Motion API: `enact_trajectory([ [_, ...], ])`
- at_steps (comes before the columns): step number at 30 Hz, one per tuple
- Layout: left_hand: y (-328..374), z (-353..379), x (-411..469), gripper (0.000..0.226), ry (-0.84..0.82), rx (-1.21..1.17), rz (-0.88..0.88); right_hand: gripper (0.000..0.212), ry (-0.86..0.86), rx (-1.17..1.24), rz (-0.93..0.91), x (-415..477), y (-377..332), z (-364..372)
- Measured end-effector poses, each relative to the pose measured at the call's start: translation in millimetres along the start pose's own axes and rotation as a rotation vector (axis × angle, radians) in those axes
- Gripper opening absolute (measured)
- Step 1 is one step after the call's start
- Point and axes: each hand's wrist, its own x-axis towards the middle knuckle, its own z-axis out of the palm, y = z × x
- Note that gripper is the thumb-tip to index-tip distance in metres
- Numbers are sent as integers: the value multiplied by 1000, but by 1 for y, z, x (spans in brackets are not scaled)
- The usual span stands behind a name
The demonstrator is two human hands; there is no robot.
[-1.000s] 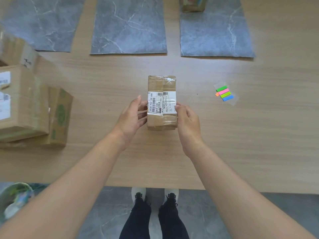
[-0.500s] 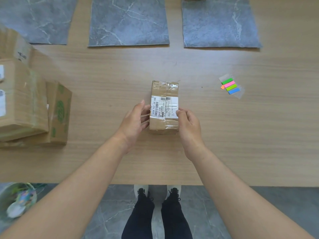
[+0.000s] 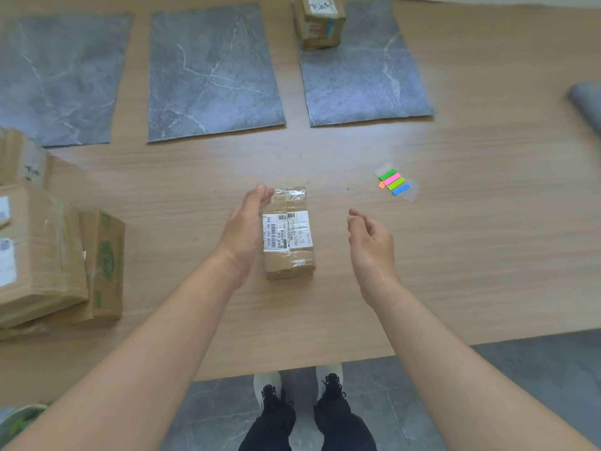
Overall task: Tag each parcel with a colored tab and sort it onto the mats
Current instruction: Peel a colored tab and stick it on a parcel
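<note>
left hand (image 3: 247, 232) lies along the left side of a small taped cardboard parcel (image 3: 287, 236), fingers curved round its far left corner, holding it steady on the counter (image 3: 455, 255). right hand (image 3: 370, 242) has let go of the parcel's right side, which it was holding half a second ago. it now hovers just to the right, clear of the box, fingers loosely curled and holding nothing. the parcel sits flat near the front middle of the counter, its white shipping label (image 3: 286, 234) facing up, with no coloured tab visible on it. further right and a little beyond the free hand lies a strip of sticky tabs (image 3: 393, 182) in green, pink, lime, blue and orange. the freed hand probably means the next step is picking a tab to tag this parcel. across the back of the counter three grey marble-patterned mats lie side by side: the left mat (image 3: 58, 76), the middle mat (image 3: 211, 70) and the right mat (image 3: 367, 70). another parcel (image 3: 320, 22) stands at the far left corner of the right mat. a stack of larger cardboard boxes (image 3: 39, 252) waits at the left edge.
</note>
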Motion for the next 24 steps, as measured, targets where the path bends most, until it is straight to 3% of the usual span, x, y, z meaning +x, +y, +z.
enact_trajectory([
  [7,23,71,14,44,-126,109,57,23,86,23,-58,30,-19,-54],
  [14,0,159,58,46,-153,221,79,16,86,-201,-176,106,0,-98],
  [17,-23,184,82,38,-168,565,246,15,58,-427,-285,142,16,-111],
  [19,-38,197,95,45,-210,811,372,15,45,-533,-333,164,23,-116],
  [24,-61,218,125,66,-236,1069,516,14,22,-623,-444,206,25,-120],
])
